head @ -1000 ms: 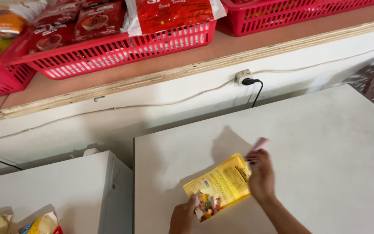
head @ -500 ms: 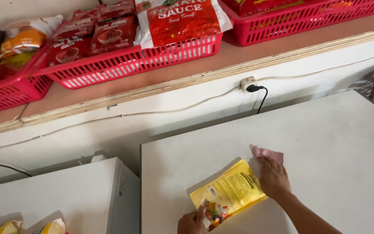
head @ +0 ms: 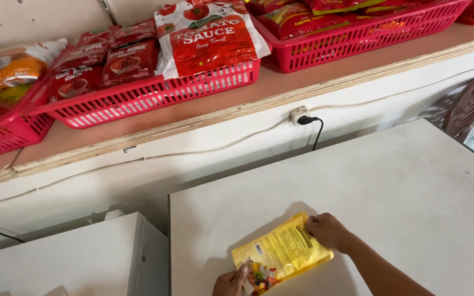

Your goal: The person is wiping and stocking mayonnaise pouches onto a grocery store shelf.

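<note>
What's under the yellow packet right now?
The yellow packet lies on the white tabletop, held by left hand and right hand. Anything beneath it is covered.

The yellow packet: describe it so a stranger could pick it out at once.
Start at the large white table top below the shelf of red baskets. Near its front edge lies a flat yellow packet, gripped by the left hand at its lower corner and the right hand at its top. It is the only yellow thing on that surface; the basket packets are mostly red.
</note>
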